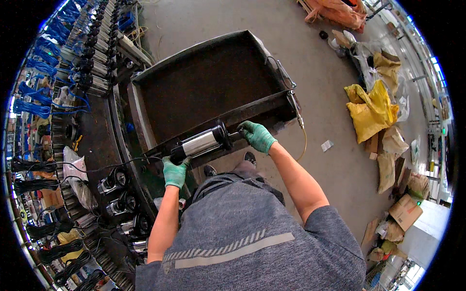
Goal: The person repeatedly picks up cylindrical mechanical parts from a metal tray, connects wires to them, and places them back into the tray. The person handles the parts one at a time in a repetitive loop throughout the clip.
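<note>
A motor with a shiny steel cylinder body and black end caps lies at a slant in front of me, over the near edge of a dark metal tank. My left hand, in a green glove, is closed round the motor's black lower-left end. A black cable runs off to the left from near that end. My right hand, gloved the same way, is closed at the thin shaft sticking out of the opposite end. Its fingertips are partly hidden.
Several similar motors rest to my left, with rows of steel units and blue cable coils beyond. A thin hose with a metal fitting hangs at the tank's right corner. Yellow sacks and cartons line the right side.
</note>
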Demonstrator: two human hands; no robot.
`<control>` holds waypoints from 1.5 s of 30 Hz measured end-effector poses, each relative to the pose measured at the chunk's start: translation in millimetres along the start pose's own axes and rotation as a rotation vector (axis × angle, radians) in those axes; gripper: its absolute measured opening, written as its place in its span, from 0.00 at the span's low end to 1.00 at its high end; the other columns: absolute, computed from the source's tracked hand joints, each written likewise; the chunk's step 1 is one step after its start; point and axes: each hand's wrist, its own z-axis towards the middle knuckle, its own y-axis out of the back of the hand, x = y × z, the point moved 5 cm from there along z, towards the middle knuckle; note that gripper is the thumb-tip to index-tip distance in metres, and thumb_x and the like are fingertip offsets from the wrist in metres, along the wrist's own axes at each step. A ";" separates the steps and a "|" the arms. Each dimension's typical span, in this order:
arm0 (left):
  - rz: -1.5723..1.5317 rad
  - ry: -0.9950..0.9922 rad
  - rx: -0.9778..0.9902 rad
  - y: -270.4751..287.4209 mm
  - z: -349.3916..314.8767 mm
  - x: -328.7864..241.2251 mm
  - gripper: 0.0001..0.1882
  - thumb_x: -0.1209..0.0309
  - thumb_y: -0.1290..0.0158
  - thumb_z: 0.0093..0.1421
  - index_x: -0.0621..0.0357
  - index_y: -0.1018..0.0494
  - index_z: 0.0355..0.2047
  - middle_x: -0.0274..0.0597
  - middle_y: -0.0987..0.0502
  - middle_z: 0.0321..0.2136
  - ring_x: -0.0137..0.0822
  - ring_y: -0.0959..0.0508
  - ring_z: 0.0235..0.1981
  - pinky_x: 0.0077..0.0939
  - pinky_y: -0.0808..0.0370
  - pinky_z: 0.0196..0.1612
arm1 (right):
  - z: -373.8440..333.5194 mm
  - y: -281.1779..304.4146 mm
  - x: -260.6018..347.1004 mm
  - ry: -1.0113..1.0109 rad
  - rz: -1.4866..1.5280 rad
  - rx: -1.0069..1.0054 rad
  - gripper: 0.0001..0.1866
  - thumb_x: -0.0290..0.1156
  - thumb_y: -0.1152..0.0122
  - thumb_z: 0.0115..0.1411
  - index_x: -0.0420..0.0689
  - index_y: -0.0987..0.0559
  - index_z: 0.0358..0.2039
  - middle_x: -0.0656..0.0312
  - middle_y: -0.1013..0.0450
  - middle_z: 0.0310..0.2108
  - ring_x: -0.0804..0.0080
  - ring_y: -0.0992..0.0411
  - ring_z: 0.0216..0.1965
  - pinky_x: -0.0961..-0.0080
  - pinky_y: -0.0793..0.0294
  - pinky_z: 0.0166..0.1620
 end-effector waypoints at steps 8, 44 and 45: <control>-0.037 -0.020 -0.013 0.8 -0.7 -6.5 0.36 0.60 0.26 0.51 0.66 0.32 0.52 0.55 0.18 0.45 0.49 0.18 0.47 0.39 0.23 0.52 | 6.0 3.2 4.2 -0.152 0.094 0.056 0.13 0.37 0.44 0.70 0.41 0.20 0.46 0.62 0.25 0.29 0.74 0.30 0.28 0.70 0.27 0.34; -0.037 0.046 0.036 4.8 -7.0 -10.0 0.41 0.54 0.24 0.47 0.65 0.32 0.52 0.56 0.18 0.45 0.52 0.18 0.47 0.41 0.22 0.52 | 9.6 -12.3 -23.9 -0.413 0.741 0.075 0.23 0.55 0.50 0.73 0.49 0.20 0.48 0.70 0.34 0.19 0.78 0.41 0.15 0.74 0.39 0.18; -0.039 0.058 0.039 4.1 -6.5 -7.0 0.41 0.55 0.24 0.47 0.65 0.32 0.52 0.56 0.18 0.45 0.51 0.18 0.47 0.41 0.22 0.52 | 7.8 -12.7 -22.7 -0.486 0.769 0.124 0.22 0.55 0.51 0.74 0.51 0.19 0.48 0.70 0.35 0.18 0.79 0.41 0.15 0.76 0.39 0.18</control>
